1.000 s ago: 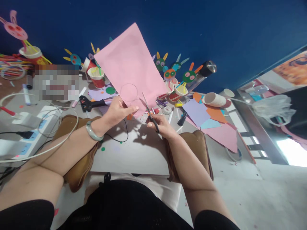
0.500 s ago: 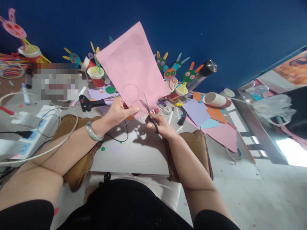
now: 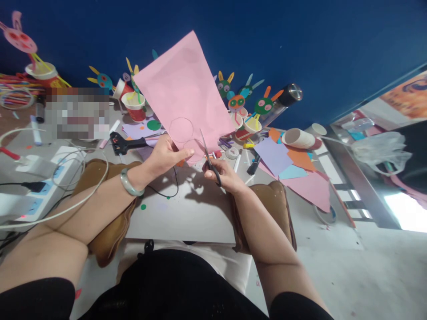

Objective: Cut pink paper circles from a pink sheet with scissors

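Observation:
A large sheet of pink paper (image 3: pixel 187 84) is held up over the table, tilted, with two circles drawn in pencil near its lower edge. My left hand (image 3: pixel 167 155) pinches that lower edge, thumb on top, close to the lower circle. Black-handled scissors (image 3: pixel 212 165) are in my right hand (image 3: pixel 225 175), fingers wrapped round the handles. Their blades point up and lie against the paper, just right of the lower circle. How far the blades are apart is hard to see.
A black glue gun (image 3: pixel 128 143) lies left of my left hand. A white power strip (image 3: pixel 53 182) with cables is farther left. Paper cups (image 3: pixel 133 106) with paper rabbit heads line the wall. Coloured paper (image 3: pixel 275 155), stacked cups (image 3: pixel 300 138) and a flask (image 3: pixel 283 100) stand rightward.
Hardly anything differs. At the scissors the paper's lower edge has shifted slightly, while both hands stay in nearly the same place.

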Demonstrator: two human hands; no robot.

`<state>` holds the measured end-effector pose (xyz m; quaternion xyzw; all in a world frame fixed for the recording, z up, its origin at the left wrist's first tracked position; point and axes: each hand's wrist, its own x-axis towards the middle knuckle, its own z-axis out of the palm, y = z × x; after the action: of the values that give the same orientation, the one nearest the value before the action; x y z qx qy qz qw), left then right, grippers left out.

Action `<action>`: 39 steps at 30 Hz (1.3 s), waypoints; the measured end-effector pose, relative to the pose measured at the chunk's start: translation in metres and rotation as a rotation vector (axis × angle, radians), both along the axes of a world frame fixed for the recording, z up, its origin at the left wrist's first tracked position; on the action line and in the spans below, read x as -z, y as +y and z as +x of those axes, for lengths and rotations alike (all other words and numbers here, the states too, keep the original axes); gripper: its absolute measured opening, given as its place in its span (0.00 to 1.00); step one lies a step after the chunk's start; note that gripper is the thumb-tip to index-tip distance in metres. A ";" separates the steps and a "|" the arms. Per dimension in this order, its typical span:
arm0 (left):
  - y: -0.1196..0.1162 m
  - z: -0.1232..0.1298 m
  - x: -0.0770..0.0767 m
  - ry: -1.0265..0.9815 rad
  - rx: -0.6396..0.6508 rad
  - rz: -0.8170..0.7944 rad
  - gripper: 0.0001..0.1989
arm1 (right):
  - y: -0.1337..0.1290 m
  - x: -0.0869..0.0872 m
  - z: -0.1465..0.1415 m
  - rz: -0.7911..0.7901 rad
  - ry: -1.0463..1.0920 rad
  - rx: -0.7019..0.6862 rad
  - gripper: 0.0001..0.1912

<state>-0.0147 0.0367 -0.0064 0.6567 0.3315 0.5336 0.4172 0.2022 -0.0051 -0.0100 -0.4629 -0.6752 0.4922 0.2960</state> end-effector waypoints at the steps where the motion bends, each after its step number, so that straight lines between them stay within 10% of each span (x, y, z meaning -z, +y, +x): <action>1: 0.000 0.000 0.000 0.014 0.002 0.004 0.08 | 0.000 0.000 0.000 -0.003 0.003 -0.001 0.32; 39: -0.004 0.001 -0.007 0.019 0.022 -0.030 0.08 | 0.000 0.000 0.001 0.004 0.019 0.037 0.31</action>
<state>-0.0137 0.0330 0.0011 0.6590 0.3363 0.5176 0.4298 0.2029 -0.0049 -0.0099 -0.4699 -0.6648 0.4896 0.3123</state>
